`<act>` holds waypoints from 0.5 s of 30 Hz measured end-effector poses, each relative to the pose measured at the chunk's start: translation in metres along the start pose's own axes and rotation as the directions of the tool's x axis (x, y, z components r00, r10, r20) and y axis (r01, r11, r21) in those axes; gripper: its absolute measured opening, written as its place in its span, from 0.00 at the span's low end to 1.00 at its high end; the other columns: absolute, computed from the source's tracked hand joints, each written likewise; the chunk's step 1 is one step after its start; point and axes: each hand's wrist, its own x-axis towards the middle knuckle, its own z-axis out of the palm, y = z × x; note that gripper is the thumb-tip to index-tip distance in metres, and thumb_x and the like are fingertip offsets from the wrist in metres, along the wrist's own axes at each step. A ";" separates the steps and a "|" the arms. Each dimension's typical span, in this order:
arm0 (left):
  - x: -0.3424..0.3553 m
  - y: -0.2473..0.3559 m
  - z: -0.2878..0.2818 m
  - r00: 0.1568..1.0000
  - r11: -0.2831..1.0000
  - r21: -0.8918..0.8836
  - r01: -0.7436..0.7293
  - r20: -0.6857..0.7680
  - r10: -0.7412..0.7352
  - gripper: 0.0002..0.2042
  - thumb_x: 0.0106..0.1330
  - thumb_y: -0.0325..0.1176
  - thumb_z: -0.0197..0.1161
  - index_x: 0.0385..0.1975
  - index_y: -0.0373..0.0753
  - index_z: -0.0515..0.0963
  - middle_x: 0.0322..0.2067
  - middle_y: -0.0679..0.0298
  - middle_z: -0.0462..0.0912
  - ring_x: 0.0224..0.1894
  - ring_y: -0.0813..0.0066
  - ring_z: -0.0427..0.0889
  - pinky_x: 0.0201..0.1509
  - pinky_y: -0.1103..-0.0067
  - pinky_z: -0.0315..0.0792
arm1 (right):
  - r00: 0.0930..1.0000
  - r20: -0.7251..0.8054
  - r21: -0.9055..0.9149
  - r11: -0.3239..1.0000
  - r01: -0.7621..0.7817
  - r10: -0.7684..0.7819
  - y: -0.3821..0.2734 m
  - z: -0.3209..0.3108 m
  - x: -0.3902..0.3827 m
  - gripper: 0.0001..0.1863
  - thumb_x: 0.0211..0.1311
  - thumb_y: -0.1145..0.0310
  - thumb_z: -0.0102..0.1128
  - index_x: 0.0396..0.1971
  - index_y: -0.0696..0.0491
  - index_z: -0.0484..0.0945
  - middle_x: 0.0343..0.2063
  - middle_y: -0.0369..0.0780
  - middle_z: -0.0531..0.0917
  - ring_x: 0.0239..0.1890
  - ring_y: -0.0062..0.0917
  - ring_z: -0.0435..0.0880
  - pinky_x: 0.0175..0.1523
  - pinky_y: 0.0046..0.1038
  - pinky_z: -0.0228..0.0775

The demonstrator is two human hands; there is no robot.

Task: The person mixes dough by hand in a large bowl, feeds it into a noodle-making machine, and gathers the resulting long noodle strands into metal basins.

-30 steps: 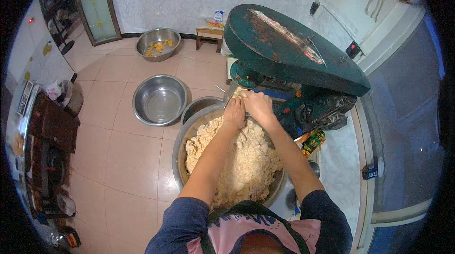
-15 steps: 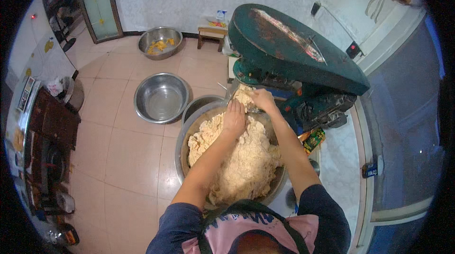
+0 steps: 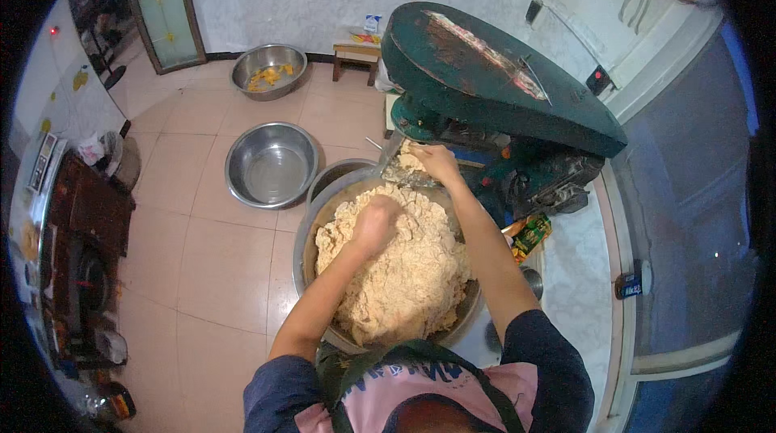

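Two hands, now apart over the dough (image 3: 400, 279).
Your left hand (image 3: 377, 221) has dropped, fisted into it; your right hand (image 3: 435, 161) grips a clump at the green machine (image 3: 493, 86), empty bowl (image 3: 271, 165) nearby.

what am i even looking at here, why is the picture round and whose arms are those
The picture comes from a wide fisheye camera worn on a person's head, looking down, so the edges bend and the frame looks round. The two arms rising from the bottom are that person's own.

In front of them a big metal basin is heaped with pale, crumbly dough. The left hand is pressed into the dough. The right hand reaches to the far rim, at the mouth of a green machine, with a lump of dough by its fingers.

On the tiled floor to the left sit an empty steel bowl and, further off, a bowl with yellow bits. A small wooden stool stands by the wall.
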 end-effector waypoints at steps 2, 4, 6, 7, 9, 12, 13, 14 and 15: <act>-0.013 0.010 -0.017 0.987 0.986 -0.067 0.154 -0.028 -0.156 0.05 0.47 0.20 0.56 0.20 0.36 0.79 0.28 0.56 0.77 0.39 0.59 0.77 0.44 0.68 0.72 | 0.975 -0.156 -0.243 0.963 0.119 -0.160 0.008 0.001 -0.015 0.18 0.58 0.51 0.56 0.39 0.47 0.82 0.33 0.49 0.82 0.38 0.46 0.81 0.42 0.40 0.72; -0.014 0.013 -0.023 0.982 0.990 0.013 0.144 -0.125 -0.141 0.05 0.47 0.19 0.56 0.19 0.36 0.79 0.28 0.56 0.78 0.37 0.60 0.78 0.42 0.68 0.73 | 0.944 -0.199 -0.456 0.878 0.150 -0.265 0.007 0.016 -0.011 0.17 0.61 0.59 0.52 0.47 0.49 0.78 0.29 0.52 0.82 0.34 0.47 0.81 0.39 0.42 0.74; -0.023 0.018 -0.023 0.982 0.992 0.005 0.129 -0.140 -0.127 0.06 0.47 0.19 0.57 0.20 0.36 0.80 0.27 0.56 0.80 0.35 0.61 0.79 0.40 0.69 0.74 | 0.953 -0.241 -0.460 0.886 0.058 -0.187 0.027 0.032 0.002 0.17 0.61 0.59 0.52 0.47 0.51 0.78 0.31 0.53 0.81 0.36 0.49 0.80 0.41 0.44 0.74; -0.018 0.021 -0.024 0.984 0.995 -0.044 0.092 -0.149 -0.098 0.06 0.47 0.19 0.57 0.21 0.36 0.81 0.27 0.55 0.80 0.34 0.60 0.80 0.40 0.69 0.75 | 0.954 -0.237 -0.447 0.892 0.061 -0.184 0.032 0.032 0.016 0.17 0.61 0.59 0.52 0.47 0.51 0.78 0.32 0.53 0.81 0.37 0.49 0.80 0.41 0.44 0.73; -0.019 0.016 -0.020 0.983 0.987 -0.153 0.045 -0.168 -0.071 0.06 0.49 0.20 0.58 0.25 0.35 0.82 0.27 0.54 0.81 0.31 0.58 0.81 0.37 0.70 0.76 | 0.965 -0.208 -0.429 0.901 0.057 -0.160 0.048 0.029 0.028 0.18 0.62 0.58 0.50 0.46 0.51 0.78 0.35 0.54 0.81 0.39 0.50 0.79 0.42 0.46 0.73; -0.024 0.014 -0.030 0.973 0.979 -0.103 0.176 -0.131 -0.189 0.05 0.55 0.24 0.57 0.25 0.34 0.81 0.25 0.51 0.80 0.30 0.55 0.80 0.37 0.68 0.75 | 0.986 -0.044 -0.485 0.866 0.121 -0.162 0.019 0.006 0.010 0.18 0.61 0.58 0.48 0.43 0.52 0.79 0.37 0.54 0.80 0.42 0.50 0.78 0.45 0.46 0.71; -0.020 0.014 -0.028 0.975 0.985 -0.075 0.153 -0.150 -0.163 0.05 0.56 0.24 0.57 0.25 0.34 0.80 0.24 0.51 0.80 0.29 0.54 0.79 0.37 0.68 0.75 | 0.978 -0.105 -0.482 0.870 0.109 -0.180 0.020 0.005 0.003 0.17 0.61 0.59 0.46 0.41 0.49 0.80 0.37 0.53 0.81 0.42 0.50 0.79 0.46 0.45 0.71; -0.017 0.011 -0.026 0.974 0.989 -0.037 0.142 -0.173 -0.146 0.05 0.56 0.25 0.56 0.25 0.33 0.80 0.24 0.51 0.79 0.28 0.52 0.79 0.38 0.67 0.75 | 0.991 -0.055 -0.506 0.859 0.074 -0.118 -0.018 -0.006 -0.027 0.15 0.61 0.61 0.46 0.41 0.45 0.81 0.37 0.51 0.81 0.41 0.50 0.79 0.47 0.44 0.71; -0.014 0.009 -0.025 0.972 0.991 0.001 0.131 -0.195 -0.128 0.06 0.57 0.25 0.56 0.25 0.33 0.79 0.24 0.50 0.79 0.28 0.51 0.78 0.38 0.66 0.74 | 0.982 -0.005 -0.503 0.849 0.162 -0.191 -0.007 0.011 -0.017 0.15 0.61 0.61 0.46 0.42 0.44 0.80 0.36 0.51 0.81 0.40 0.50 0.79 0.47 0.44 0.71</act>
